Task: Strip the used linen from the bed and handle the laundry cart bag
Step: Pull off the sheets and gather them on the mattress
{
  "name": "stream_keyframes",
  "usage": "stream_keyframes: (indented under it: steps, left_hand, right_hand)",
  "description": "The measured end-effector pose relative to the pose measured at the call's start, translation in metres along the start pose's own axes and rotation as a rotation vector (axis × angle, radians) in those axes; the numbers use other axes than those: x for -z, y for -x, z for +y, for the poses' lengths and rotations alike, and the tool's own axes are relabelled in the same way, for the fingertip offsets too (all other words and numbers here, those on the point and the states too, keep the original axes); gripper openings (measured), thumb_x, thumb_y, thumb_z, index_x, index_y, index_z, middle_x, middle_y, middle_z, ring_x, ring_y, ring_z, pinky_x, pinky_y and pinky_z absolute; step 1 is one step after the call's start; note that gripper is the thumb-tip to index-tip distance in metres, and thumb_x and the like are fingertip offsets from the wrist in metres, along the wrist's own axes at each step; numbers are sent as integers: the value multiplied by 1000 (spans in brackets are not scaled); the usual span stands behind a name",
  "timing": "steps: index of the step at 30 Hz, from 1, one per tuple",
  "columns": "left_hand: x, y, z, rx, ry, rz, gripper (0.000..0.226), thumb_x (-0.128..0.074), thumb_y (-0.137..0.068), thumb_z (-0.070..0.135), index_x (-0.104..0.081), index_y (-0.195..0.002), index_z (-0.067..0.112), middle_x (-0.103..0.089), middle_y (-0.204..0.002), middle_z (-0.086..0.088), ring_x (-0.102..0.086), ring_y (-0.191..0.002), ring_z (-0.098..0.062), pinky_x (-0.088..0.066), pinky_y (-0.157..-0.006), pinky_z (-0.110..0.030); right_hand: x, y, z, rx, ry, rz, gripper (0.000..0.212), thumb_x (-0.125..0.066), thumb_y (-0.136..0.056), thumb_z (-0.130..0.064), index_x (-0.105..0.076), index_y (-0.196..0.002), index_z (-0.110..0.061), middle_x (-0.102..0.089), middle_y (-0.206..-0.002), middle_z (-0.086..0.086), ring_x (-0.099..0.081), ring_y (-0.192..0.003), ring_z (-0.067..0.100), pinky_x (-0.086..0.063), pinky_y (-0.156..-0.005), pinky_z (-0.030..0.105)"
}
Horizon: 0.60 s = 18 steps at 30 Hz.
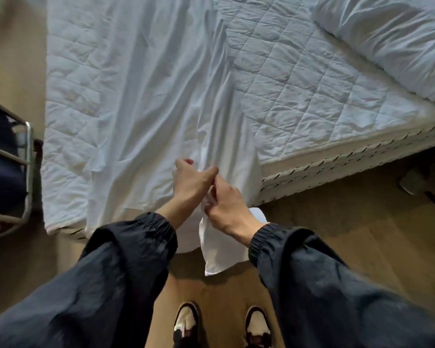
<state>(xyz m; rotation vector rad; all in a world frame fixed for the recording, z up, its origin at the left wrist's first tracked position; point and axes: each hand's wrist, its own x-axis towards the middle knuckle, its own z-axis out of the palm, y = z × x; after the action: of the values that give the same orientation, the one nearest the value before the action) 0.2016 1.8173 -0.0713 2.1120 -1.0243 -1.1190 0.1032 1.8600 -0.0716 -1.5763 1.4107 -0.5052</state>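
A white bed sheet (141, 101) lies gathered and creased down the middle of the bed, its end hanging over the near edge toward the floor. My left hand (191, 182) grips a bunched fold of the sheet at the bed's edge. My right hand (224, 204) pinches the same fold just below, touching the left. A quilted mattress pad (299, 79) is bare to the right of the sheet. The laundry cart's metal frame (27, 172) with its dark bag (0, 177) stands at the far left.
A white pillow (392, 38) lies at the bed's upper right. The mattress side (337, 167) runs diagonally on the right. Tan floor surrounds the bed, with my two shoes (186, 322) below. A dark object (417, 184) sits on the floor at right.
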Motion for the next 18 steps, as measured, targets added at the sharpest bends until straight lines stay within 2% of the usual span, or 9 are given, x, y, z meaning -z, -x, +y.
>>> stream_keyframes:
  steps: [2,3,5,8,10,12,14,16,18]
  left_hand:
    - [25,-1,-2,15,-12,-99,23,-71,-75,28,-54,-77,14,-58,-71,1,-56,-64,-15,-46,-57,-27]
    - [36,-5,-4,61,16,-196,22,-69,-78,19,-52,-65,13,-54,-57,1,-53,-52,-13,-41,-50,-23]
    - [58,-11,-8,153,42,-328,23,-62,-78,3,-52,-58,10,-48,-47,-2,-48,-40,-11,-35,-43,-21]
    - [80,-17,-22,152,160,-254,23,-61,-82,1,-51,-62,7,-45,-43,-2,-46,-37,-13,-34,-42,-22]
    - [92,-19,-32,81,177,-168,24,-53,-95,15,-53,-72,8,-48,-49,-1,-48,-41,-14,-36,-41,-21]
    - [109,-24,-44,-16,13,29,26,-45,-100,25,-56,-83,8,-52,-63,-3,-51,-57,-18,-37,-51,-26]
    - [130,-31,-54,-110,-97,203,26,-44,-100,27,-56,-84,10,-52,-72,-2,-51,-69,-20,-32,-63,-28]
    - [145,-37,-63,-162,-117,225,28,-46,-99,30,-55,-82,9,-54,-75,-4,-52,-74,-22,-32,-66,-28]
    - [153,-46,-76,-176,-62,145,38,-51,-93,41,-60,-94,5,-62,-91,-8,-58,-88,-25,-43,-76,-33]
  right_hand:
    - [-18,-1,-12,18,-39,-12,33,-50,-88,-15,-48,-120,-17,-66,-101,8,-62,-94,30,-53,-82,44]
    - [-27,-1,-18,27,-59,-14,28,-50,-89,-15,-51,-117,-15,-66,-100,7,-63,-92,28,-53,-81,44]
    - [-44,0,-31,50,-108,-14,12,-52,-89,-15,-54,-100,-12,-65,-89,5,-63,-83,23,-53,-75,46]
    - [-67,-2,-47,76,-197,-53,9,-55,-83,-15,-53,-91,-11,-63,-83,10,-63,-78,26,-52,-69,50]
    - [-79,-4,-56,108,-192,-126,13,-53,-78,-18,-54,-90,-14,-63,-80,8,-62,-76,25,-51,-67,49]
    - [-88,-7,-67,113,-92,-185,12,-51,-77,-25,-57,-88,-21,-63,-78,1,-61,-74,19,-53,-69,46]
    - [-93,-14,-76,85,39,-88,12,-51,-84,-24,-60,-92,-23,-65,-85,-1,-62,-80,18,-53,-75,41]
    - [-93,-28,-82,37,116,135,16,-51,-91,-22,-60,-103,-19,-64,-100,2,-60,-93,21,-48,-83,35]
    - [-92,-47,-85,-58,138,164,32,-50,-94,-30,-53,-123,-16,-55,-122,5,-54,-111,22,-39,-93,30]
